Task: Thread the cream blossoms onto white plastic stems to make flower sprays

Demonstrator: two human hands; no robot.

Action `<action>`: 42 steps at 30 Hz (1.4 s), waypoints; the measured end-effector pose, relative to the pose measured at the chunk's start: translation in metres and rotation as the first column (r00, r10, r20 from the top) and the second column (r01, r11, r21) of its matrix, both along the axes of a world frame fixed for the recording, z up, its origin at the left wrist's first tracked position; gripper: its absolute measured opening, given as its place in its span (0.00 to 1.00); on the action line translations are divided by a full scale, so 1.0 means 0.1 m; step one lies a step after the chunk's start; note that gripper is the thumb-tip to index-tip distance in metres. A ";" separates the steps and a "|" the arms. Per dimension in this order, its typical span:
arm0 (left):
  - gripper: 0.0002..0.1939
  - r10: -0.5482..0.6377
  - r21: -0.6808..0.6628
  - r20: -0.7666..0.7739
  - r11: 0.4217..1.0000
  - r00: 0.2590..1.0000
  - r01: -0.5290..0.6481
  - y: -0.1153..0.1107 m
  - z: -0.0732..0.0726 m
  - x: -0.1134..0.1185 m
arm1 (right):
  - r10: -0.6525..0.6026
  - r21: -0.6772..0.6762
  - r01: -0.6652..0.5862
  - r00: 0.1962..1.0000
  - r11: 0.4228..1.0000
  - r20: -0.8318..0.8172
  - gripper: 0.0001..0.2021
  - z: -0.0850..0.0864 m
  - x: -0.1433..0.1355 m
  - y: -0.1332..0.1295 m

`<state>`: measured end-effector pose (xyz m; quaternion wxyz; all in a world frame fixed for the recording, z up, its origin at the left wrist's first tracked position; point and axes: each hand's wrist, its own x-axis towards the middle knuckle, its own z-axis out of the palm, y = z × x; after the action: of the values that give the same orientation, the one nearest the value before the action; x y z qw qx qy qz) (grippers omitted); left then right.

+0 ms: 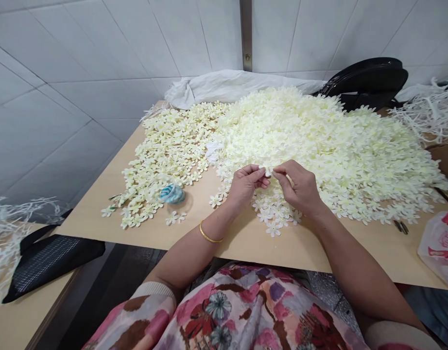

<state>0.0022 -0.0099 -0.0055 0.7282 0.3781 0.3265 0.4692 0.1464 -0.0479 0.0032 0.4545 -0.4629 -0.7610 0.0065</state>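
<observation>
Between my two hands is a small cream artificial flower (268, 172), partly covered by the fingers. My left hand (246, 183) pinches it from the left, thumb against forefinger, with a gold bangle (210, 235) on the wrist. From the right, my right hand (299, 187) pinches the same flower at its edge. Both hands hover in front of a big heap of pale cream artificial flowers (304, 131). A few loose blossoms (273, 227) lie on the table below the hands.
On the table (195, 238), a second spread of yellower flowers (173, 141) lies left, beside a blue-and-white wrapped ball (172, 193). A black bag (366, 82) stands behind the heap. White stringy strands (433, 112), small dark clips (401, 226) and a plastic bag (440, 245) are at right.
</observation>
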 end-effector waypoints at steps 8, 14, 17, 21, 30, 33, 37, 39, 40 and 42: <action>0.10 0.010 0.001 0.005 1.000 1.000 -0.010 -0.03 0.01 0.00 | -0.051 0.109 0.026 0.969 0.994 0.242 0.06 -0.10 0.02 0.05; 0.12 -0.027 -0.010 -0.008 1.000 1.000 0.027 -0.04 0.02 0.01 | -0.048 0.057 0.037 0.978 0.998 0.203 0.07 -0.09 0.00 0.04; 0.14 -0.028 -0.025 -0.010 0.999 1.000 0.028 -0.04 0.02 0.01 | -0.044 -0.048 0.043 0.999 0.998 -0.001 0.07 -0.04 0.00 0.02; 0.14 -0.026 -0.016 -0.004 1.000 1.000 0.026 -0.04 0.02 0.01 | -0.092 -0.201 0.041 0.963 0.979 -0.251 0.06 0.02 0.00 0.00; 0.14 -0.015 -0.016 -0.031 1.000 0.999 0.015 -0.04 0.04 -0.01 | -0.340 -0.011 0.359 0.873 0.933 -0.349 0.07 0.03 0.22 0.07; 0.14 -0.017 -0.018 -0.035 1.000 0.999 0.016 -0.04 0.05 0.00 | -0.465 0.130 0.485 0.872 0.865 -0.156 0.05 0.00 0.31 0.12; 0.14 0.010 -0.015 -0.022 1.000 1.000 -0.010 -0.04 0.04 0.01 | -0.406 0.201 0.405 0.913 0.892 -0.038 0.05 -0.03 0.23 0.11; 0.14 0.023 -0.016 -0.007 1.000 1.000 -0.023 -0.03 0.02 0.02 | -0.287 0.203 0.282 0.958 0.938 -0.007 0.06 -0.03 0.13 0.07; 0.14 0.023 -0.018 0.001 1.000 1.000 -0.023 -0.03 0.02 0.02 | -0.227 0.196 0.219 0.974 0.956 0.018 0.06 -0.03 0.09 0.06; 0.14 0.012 -0.019 0.022 1.000 1.000 -0.011 -0.02 0.01 0.01 | -0.141 0.175 0.125 0.987 0.977 0.082 0.07 -0.04 0.01 0.03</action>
<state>0.0037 -0.0120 -0.0043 0.7326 0.3642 0.3251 0.4743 0.1477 -0.0446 -0.0007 0.4552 -0.4722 -0.7467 -0.1104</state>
